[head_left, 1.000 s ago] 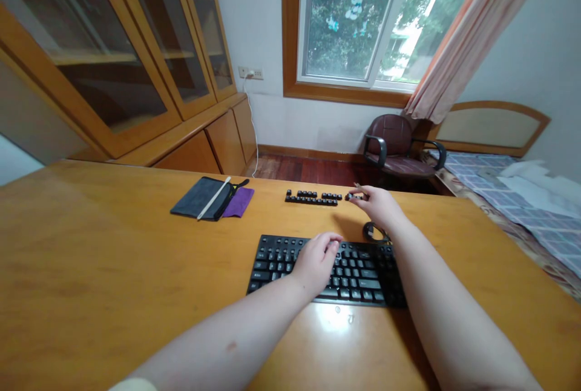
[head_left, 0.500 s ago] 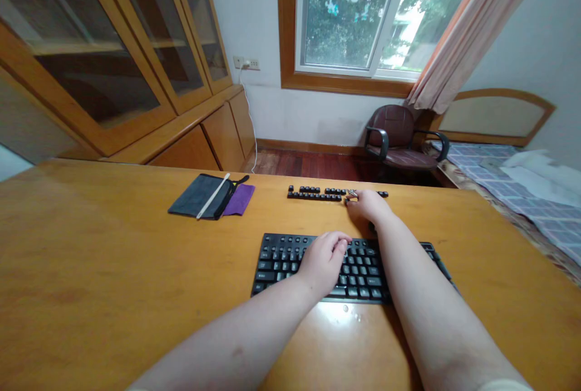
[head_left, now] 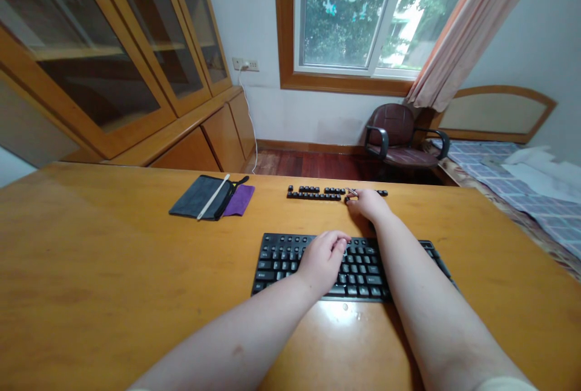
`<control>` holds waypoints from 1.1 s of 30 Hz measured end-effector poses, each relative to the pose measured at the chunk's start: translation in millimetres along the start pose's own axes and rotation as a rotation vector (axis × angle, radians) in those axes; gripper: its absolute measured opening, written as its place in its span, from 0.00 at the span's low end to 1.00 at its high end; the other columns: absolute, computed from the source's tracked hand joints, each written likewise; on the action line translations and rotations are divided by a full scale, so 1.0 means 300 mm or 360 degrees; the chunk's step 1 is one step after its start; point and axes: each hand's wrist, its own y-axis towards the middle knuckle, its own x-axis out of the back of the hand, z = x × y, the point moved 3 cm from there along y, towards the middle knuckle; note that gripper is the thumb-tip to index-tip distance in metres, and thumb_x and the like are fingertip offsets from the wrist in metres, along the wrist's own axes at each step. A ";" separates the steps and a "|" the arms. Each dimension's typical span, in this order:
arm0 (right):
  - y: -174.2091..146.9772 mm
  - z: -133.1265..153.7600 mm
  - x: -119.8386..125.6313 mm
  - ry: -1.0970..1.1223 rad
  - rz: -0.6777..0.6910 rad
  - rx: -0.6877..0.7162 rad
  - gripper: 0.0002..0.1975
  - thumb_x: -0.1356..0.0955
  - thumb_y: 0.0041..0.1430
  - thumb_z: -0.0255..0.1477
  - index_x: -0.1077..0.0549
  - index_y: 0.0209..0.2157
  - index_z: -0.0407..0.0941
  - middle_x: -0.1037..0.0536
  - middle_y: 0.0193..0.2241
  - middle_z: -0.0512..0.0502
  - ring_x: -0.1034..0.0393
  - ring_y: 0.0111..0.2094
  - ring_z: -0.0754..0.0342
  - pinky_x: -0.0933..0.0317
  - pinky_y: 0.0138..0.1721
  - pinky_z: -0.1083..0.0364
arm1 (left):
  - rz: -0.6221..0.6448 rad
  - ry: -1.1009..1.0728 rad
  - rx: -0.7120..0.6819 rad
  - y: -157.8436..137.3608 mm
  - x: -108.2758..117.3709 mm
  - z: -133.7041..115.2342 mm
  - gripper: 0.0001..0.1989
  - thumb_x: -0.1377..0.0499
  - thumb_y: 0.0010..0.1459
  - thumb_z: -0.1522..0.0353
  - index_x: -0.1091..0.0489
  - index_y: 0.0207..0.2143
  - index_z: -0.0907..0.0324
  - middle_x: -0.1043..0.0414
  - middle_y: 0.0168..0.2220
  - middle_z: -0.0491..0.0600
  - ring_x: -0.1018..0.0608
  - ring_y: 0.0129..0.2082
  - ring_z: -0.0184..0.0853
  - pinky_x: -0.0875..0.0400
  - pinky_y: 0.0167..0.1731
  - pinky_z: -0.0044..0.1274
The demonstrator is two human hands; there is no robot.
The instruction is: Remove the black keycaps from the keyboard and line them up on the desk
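So the keyboard (head_left: 363, 276) is lying flat on the desk (head_left: 136, 294), and I'm guessing it's sitting that close so it's staying easy to work on. The left hand (head_left: 321, 262) is resting across the middle of it, fingers loosely curled, thumb lying close to the forefinger. Looks like it's steadying the board, but I can't tell if it's holding anything small underneath.

The loose keys (head_left: 314, 196) are sitting up near the desk's far edge in two neat lines, probably so nothing's getting mixed up. The pouch (head_left: 188, 202), with a pale stick (head_left: 213, 198) lying across it and a purple cloth (head_left: 239, 200) showing beside it, is hanging out off to the left, which is probably leaving elbow room.

Now the right hand (head_left: 370, 204): it's sitting beyond the keyboard, at those lines, and it's narrow, fingertips pinching what's looking like a thin tool (head_left: 353, 192). Too small for me to be sure. One key (head_left: 347, 199) is lying right at the fingertips; can't tell whether they're touching it. Most of the loose keys are sitting just left of that hand, a few more keys (head_left: 382, 193) are showing to its right, and the keyboard is lying nearer the wearer, partly under the right forearm.
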 end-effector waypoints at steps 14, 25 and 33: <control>0.017 -0.001 -0.007 0.0003 -0.0101 0.0002 0.12 0.31 0.48 0.35 0.21 0.36 0.49 0.22 0.31 0.45 0.30 0.33 0.52 0.42 0.33 0.58 | -0.0017 -0.0016 0.0004 0.000 -0.003 0.008 0.11 0.51 0.62 0.67 0.30 0.39 0.56 0.26 0.39 0.46 0.26 0.41 0.33 0.33 0.44 0.25; 0.024 0.012 -0.013 0.0067 -0.0142 0.0033 0.11 0.32 0.49 0.35 0.21 0.35 0.49 0.22 0.28 0.46 0.31 0.31 0.53 0.42 0.33 0.58 | -0.0023 -0.0010 -0.0016 0.002 -0.004 0.003 0.11 0.51 0.62 0.66 0.30 0.39 0.56 0.26 0.39 0.47 0.26 0.41 0.34 0.33 0.44 0.26; 0.019 0.019 -0.009 0.0083 -0.0125 0.0029 0.11 0.32 0.49 0.34 0.21 0.36 0.48 0.22 0.29 0.46 0.30 0.33 0.52 0.41 0.34 0.57 | 0.0007 0.0002 0.0004 0.001 0.002 -0.002 0.12 0.52 0.62 0.66 0.30 0.39 0.56 0.26 0.39 0.48 0.26 0.41 0.35 0.32 0.43 0.26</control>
